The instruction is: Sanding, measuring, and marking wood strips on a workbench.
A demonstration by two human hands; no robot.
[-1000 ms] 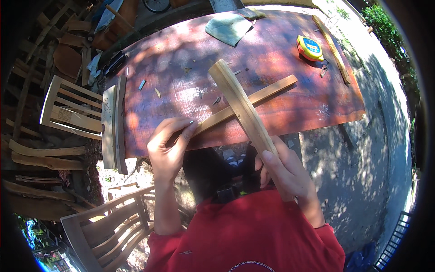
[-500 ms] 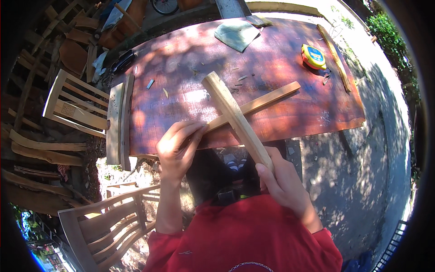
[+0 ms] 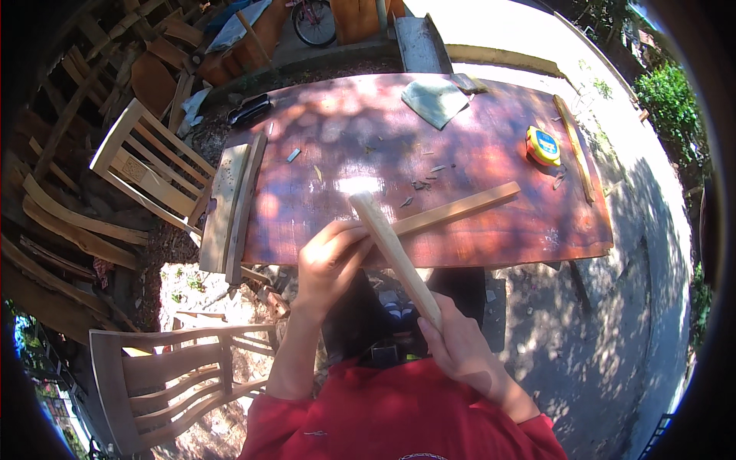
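Note:
My right hand (image 3: 458, 333) is closed round the lower end of a pale wooden stick (image 3: 399, 257), which slants up and to the left. Beneath it a thinner wooden strip (image 3: 460, 211) crosses at an angle and reaches over the reddish-brown table (image 3: 307, 192). The fingers of my left hand (image 3: 330, 257) pinch the near left end of that strip. Whether the stick touches the strip where they cross, I cannot tell.
On the table lie a yellow tape measure (image 3: 543, 146), a pale folded cloth (image 3: 435, 103), a rough wood strip (image 3: 573, 146) and wood chips. Boards (image 3: 234, 207) stand along its left edge. Wooden chairs (image 3: 184, 383) are at the left, with piled timber behind.
The view has shifted, so the table sits lower in the picture. The stick in my right hand has moved down and left over the strip. Both hands keep their hold.

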